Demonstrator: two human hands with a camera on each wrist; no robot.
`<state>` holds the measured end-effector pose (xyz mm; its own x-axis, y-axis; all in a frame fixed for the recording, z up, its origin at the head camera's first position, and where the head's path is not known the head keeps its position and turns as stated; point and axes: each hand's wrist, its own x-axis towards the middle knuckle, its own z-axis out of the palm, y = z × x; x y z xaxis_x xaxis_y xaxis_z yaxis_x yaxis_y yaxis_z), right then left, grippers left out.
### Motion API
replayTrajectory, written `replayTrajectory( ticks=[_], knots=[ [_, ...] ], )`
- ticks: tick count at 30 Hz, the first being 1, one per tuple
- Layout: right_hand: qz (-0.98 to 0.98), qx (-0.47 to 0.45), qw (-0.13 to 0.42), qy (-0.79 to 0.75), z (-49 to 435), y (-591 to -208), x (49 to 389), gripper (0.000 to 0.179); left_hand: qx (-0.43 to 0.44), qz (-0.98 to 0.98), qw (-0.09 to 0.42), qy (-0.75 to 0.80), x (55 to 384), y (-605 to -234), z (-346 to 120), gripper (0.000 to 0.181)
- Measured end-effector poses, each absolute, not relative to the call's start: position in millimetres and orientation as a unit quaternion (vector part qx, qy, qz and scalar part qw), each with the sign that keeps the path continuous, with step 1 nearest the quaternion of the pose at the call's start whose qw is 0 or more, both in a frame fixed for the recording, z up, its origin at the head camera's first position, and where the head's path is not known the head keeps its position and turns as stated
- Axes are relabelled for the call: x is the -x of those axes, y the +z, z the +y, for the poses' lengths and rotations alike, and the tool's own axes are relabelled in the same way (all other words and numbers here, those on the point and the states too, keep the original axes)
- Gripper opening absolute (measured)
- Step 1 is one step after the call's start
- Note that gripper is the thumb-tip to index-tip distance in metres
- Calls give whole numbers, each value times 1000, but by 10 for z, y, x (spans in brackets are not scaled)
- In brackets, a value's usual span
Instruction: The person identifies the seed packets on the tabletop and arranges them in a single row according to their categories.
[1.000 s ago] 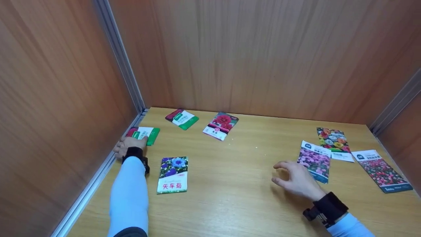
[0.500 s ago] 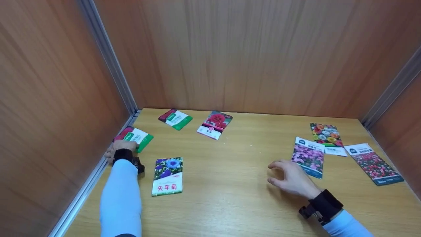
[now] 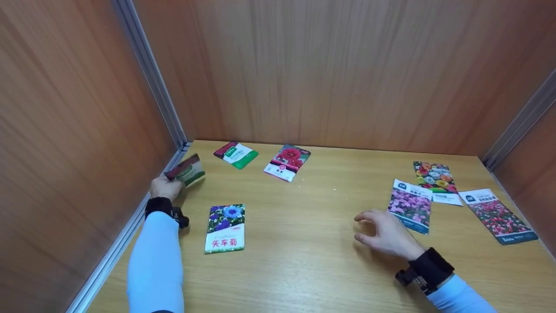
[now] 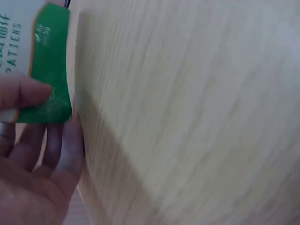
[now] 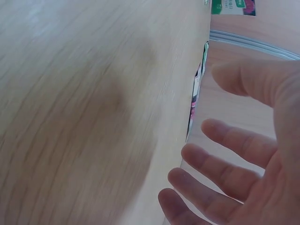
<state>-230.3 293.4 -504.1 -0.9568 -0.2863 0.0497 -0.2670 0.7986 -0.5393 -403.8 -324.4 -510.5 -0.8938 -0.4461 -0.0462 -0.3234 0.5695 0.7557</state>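
Observation:
At the table's left edge my left hand (image 3: pixel 166 188) pinches a seed packet (image 3: pixel 187 170) by one edge, raised and tilted off the tabletop. In the left wrist view the thumb lies over the white and green face of this seed packet (image 4: pixel 50 61), with the fingers behind it. My right hand (image 3: pixel 388 234) hovers over the table at the right, fingers loosely bent and holding nothing. Beside it lies a pink-flower seed packet (image 3: pixel 409 205). The right wrist view shows the right hand (image 5: pixel 239 159) with thumb and fingers spread apart.
A blue-flower packet (image 3: pixel 225 228) lies front left. Toward the back lie a green-and-white packet (image 3: pixel 236 154) and a red-flower packet (image 3: pixel 287 163). On the right are a mixed-colour packet (image 3: pixel 436 182) and a red-pink packet (image 3: pixel 498 216). Wooden panels (image 3: pixel 325 74) enclose the table.
My left hand has lifted the seed packet from the table and tipped it up, so its face turned darker in the head view. The right hand stays nearly still.

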Motion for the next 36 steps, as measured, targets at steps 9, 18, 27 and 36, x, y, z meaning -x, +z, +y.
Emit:
replayTrajectory(
  ticks=[9, 18, 27, 36],
  knots=[
    [949, 152, 19, -276, 2890, -5027, 2295, 43, -249, -759, -50, -600, 4102, -4971, -3111, 77],
    [931, 177, 36, -316, 2773, -5011, 2343, 44, -147, -725, -34, -672, 4107, -4848, -2883, 59],
    [885, 192, 67, -419, 2598, -5040, 2508, 46, -66, -756, -53, -650, 4104, -4785, -2554, 52],
    [860, 125, 65, -490, 2460, -5069, 2669, 56, -17, -771, -110, -627, 4071, -4597, -2056, 48]
  ],
)
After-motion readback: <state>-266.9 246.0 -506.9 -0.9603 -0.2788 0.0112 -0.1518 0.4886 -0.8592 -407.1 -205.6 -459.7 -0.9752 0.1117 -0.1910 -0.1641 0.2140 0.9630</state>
